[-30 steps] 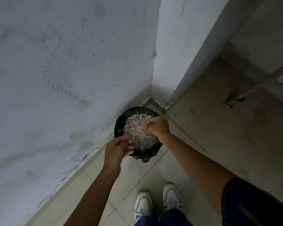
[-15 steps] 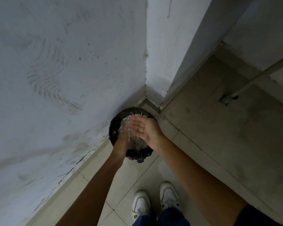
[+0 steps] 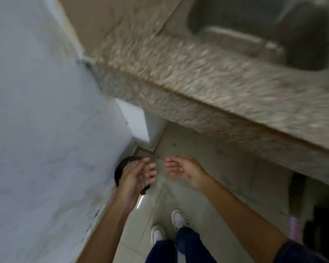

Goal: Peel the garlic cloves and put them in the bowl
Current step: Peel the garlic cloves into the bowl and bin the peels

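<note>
The frame is smeared by motion, so fine detail is lost; the left hand (image 3: 136, 175) hangs over a dark round bin (image 3: 120, 168) on the floor (image 3: 188, 198), its fingers (image 3: 150, 171) straight and slightly spread, holding nothing; the right hand (image 3: 182, 170) is just beside it, apart from it, palm turned up and inward, fingers loose and extended toward the left hand, also holding nothing. No garlic clove and no bowl can be made out, so which way a clove points cannot be told. The bin sits tight in the corner where the pale wall (image 3: 36, 130) meets a white panel (image 3: 135, 120) under the speckled stone surface (image 3: 207, 88); most of it is hidden by the left hand. The surface's front edge runs diagonally from upper left to lower right above the hands; a metal sink (image 3: 264, 31) is set into it at the upper right. Open tiled floor lies to the right of the hands and toward the white shoes (image 3: 167, 226).
</note>
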